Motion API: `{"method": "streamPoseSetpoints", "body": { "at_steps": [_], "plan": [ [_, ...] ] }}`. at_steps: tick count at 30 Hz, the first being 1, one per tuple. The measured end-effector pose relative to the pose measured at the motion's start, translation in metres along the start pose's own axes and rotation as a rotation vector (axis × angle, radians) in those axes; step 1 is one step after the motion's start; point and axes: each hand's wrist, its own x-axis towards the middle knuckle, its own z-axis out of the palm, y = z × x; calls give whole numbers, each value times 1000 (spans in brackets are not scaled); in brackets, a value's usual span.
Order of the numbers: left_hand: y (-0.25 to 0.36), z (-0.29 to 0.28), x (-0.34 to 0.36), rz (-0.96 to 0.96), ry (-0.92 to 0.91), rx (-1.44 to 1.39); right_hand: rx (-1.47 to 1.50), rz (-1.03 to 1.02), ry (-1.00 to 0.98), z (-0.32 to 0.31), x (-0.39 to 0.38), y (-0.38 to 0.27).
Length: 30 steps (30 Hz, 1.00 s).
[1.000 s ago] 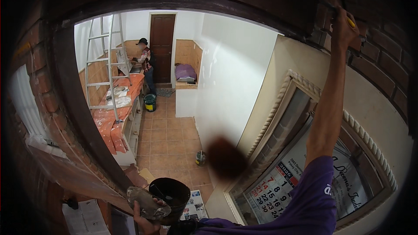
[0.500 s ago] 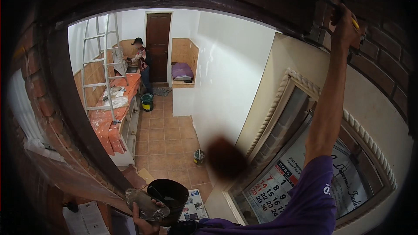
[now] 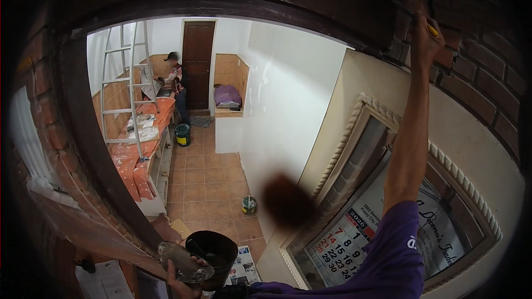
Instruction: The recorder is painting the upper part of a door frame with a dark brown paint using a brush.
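My right hand (image 3: 426, 41) is raised high at the upper right, closed round a hand tool with a yellow handle end (image 3: 432, 31). The tool's working end is hidden beside the dark wooden door frame (image 3: 233, 8), near where the frame meets brick. Low down, my left hand (image 3: 180, 283) grips a rounded greyish plate (image 3: 183, 263) with a smeared surface. Just right of the plate is a dark bucket (image 3: 228, 268) with a thin dark stick leaning inside. My right arm wears a purple sleeve (image 3: 396, 243).
A framed panel holding a calendar (image 3: 346, 243) is on the right wall. Beyond the doorway, an aluminium ladder (image 3: 132, 86) stands on an orange-covered counter (image 3: 136, 174). A person (image 3: 176, 80) works farther back. Pails (image 3: 249, 206) stand on the tiled floor. A brown blur (image 3: 285, 202) hides part of the view.
My right hand has shifted slightly left and down in the picture, and the tool's dark shaft, visible earlier, is now hidden. My left hand still holds the plate. The view has tilted slightly.
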Motion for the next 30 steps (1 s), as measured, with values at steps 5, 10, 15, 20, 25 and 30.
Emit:
{"method": "streamPoseSetpoints", "body": {
  "at_steps": [5,10,15,20,25,30],
  "plan": [
    [0,3,0,-6,-44,0,182,91,62,-4,-3,-6],
    [0,3,-3,19,-72,11,77,-4,-23,-1,-7,-6],
    [0,3,-3,-9,-56,0,306,79,0,-4,-5,-5],
    [1,3,-5,6,-11,-22,274,22,-83,-5,-15,-15],
    [5,7,-11,52,-14,13,480,17,-166,-15,-58,-32],
    [10,14,-14,37,-50,-38,804,246,-303,-34,-144,-46]
  ]
}}
